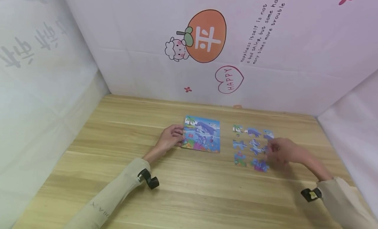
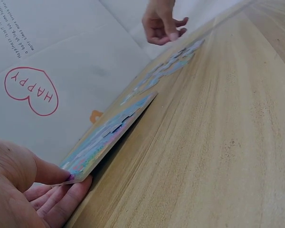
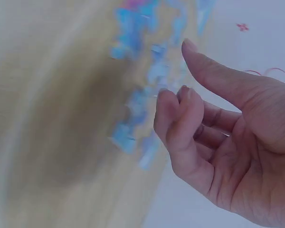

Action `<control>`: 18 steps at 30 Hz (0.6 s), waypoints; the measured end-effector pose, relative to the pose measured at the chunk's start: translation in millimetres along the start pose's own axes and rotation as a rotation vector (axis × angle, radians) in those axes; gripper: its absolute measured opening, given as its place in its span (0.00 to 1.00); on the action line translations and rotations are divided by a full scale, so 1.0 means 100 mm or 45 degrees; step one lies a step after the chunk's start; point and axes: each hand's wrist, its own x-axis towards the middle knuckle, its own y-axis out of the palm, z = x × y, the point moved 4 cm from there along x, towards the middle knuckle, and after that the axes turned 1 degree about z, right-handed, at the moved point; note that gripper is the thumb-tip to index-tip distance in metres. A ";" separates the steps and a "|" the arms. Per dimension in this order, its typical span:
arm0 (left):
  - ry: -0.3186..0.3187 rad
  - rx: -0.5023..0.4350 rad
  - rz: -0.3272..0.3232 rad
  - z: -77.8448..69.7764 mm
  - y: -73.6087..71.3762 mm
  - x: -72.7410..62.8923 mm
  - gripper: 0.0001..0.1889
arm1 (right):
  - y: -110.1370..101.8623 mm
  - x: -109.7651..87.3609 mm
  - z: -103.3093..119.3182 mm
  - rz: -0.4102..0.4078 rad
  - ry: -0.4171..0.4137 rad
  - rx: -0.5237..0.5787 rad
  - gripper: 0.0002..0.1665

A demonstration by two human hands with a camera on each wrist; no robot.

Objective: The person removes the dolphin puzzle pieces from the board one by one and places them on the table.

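Note:
My left hand (image 1: pixel 169 137) pinches the left edge of a square dolphin jigsaw board (image 1: pixel 203 134). In the left wrist view, the thumb lies on top of the board (image 2: pixel 102 140) and the fingers are underneath, that edge raised slightly off the table. To the board's right, loose jigsaw pieces (image 1: pixel 240 144) lie in rough rows. Above the right side of these pieces hovers my right hand (image 1: pixel 287 152). The right wrist view shows its thumb (image 3: pixel 211 73) apart from the loosely bent fingers, with nothing seen between them. Motion blurs the pieces there.
A wood-grain table (image 1: pixel 189 189) carries everything. White cloth with printed drawings (image 1: pixel 206 35) rises behind it, and more white cloth stands at the left (image 1: pixel 44 91) and right. Each sleeve has a black wrist mount (image 1: pixel 149 179) on it.

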 end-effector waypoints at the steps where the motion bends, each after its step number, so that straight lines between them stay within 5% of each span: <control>1: -0.006 0.002 -0.004 0.00 0.00 0.00 0.26 | -0.04 0.01 0.03 -0.019 -0.007 -0.005 0.10; 12: -0.028 -0.022 -0.035 -0.03 -0.02 0.00 0.27 | -0.28 0.37 0.50 -0.227 -0.173 -0.090 0.08; 18: -0.080 -0.058 0.063 -0.08 -0.06 0.01 0.27 | -0.36 0.53 0.79 -0.293 -0.197 -0.191 0.09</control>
